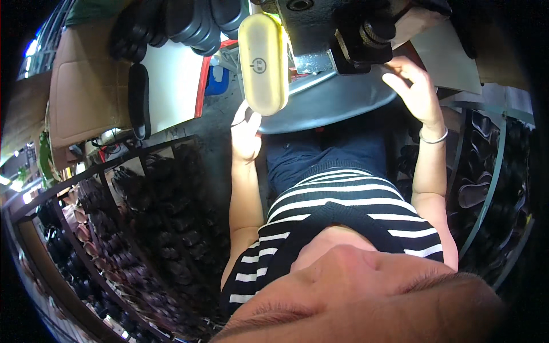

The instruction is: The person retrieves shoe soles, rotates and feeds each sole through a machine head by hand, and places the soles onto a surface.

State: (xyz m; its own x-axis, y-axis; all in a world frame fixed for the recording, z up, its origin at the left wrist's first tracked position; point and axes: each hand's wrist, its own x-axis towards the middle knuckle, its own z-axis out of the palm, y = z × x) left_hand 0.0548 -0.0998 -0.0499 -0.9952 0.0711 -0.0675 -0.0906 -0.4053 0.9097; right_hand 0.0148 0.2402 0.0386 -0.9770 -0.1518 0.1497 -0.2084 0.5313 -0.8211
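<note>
My left hand (246, 137) is at the left edge of a dark grey, rounded tray-like surface (337, 106). Its fingers are bent together around a small dark bit, and their tips are partly hidden behind a pale yellow, oblong lamp-like piece (263, 63). At the surface's right end is my right hand (416, 91), wearing a bracelet, with thumb and fingers apart. Those fingertips reach close to the dark metal machine (360, 43) and its ridged knob; whether they touch it is unclear. I see nothing held in that hand.
A white board with a red edge (171, 86) stands to the left, and a black sole-shaped piece (139, 100) lies against it. Black soles (191, 23) hang or lie beyond. Racks packed with dark footwear parts (166, 211) flank me on the left and right (477, 166).
</note>
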